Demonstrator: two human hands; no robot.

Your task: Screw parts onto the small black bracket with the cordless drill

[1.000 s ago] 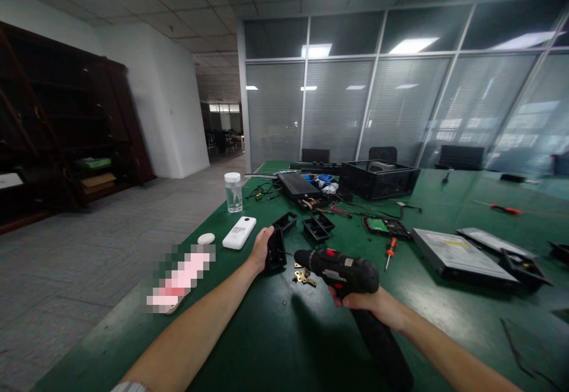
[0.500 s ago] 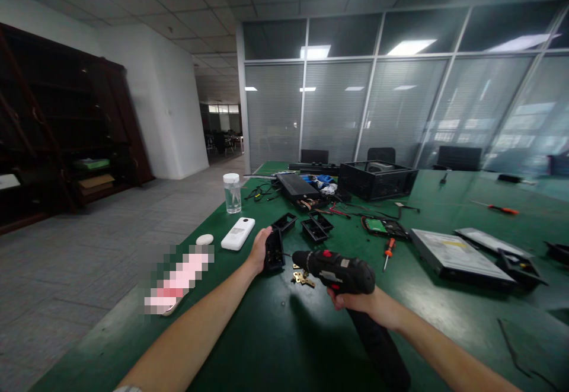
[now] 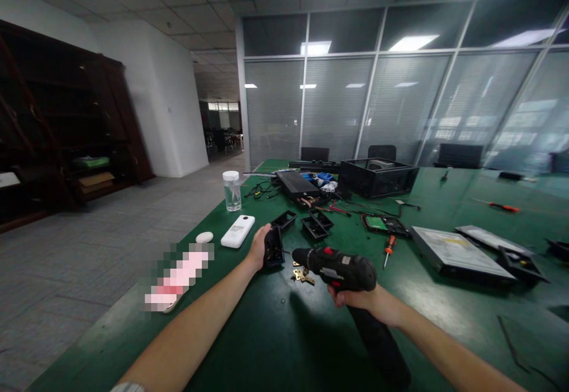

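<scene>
My left hand (image 3: 258, 247) is closed on the left side of a small black plastic box (image 3: 274, 248), its open face tilted to the right. A black cordless drill (image 3: 340, 268) with red details is in my right hand (image 3: 364, 300), fingers wrapped round its grip. The drill points left, its bit reaching to the box's right edge; whether it touches cannot be made out. Small brass-coloured metal pieces (image 3: 304, 276) lie on the green table (image 3: 262, 344) below the drill's chuck. Similar black boxes (image 3: 315, 226) lie just beyond.
To the left are a white device (image 3: 238, 232), a clear jar (image 3: 232, 191) and a white oval object (image 3: 204, 237). An orange screwdriver (image 3: 389, 252), a flat metal-topped drive (image 3: 457, 255) and a circuit board (image 3: 377, 223) lie right. A black case (image 3: 377, 179) and tangled cables stand behind.
The view has shifted very slightly. Both hands keep their hold on the box and the drill, with almost no movement between them.
</scene>
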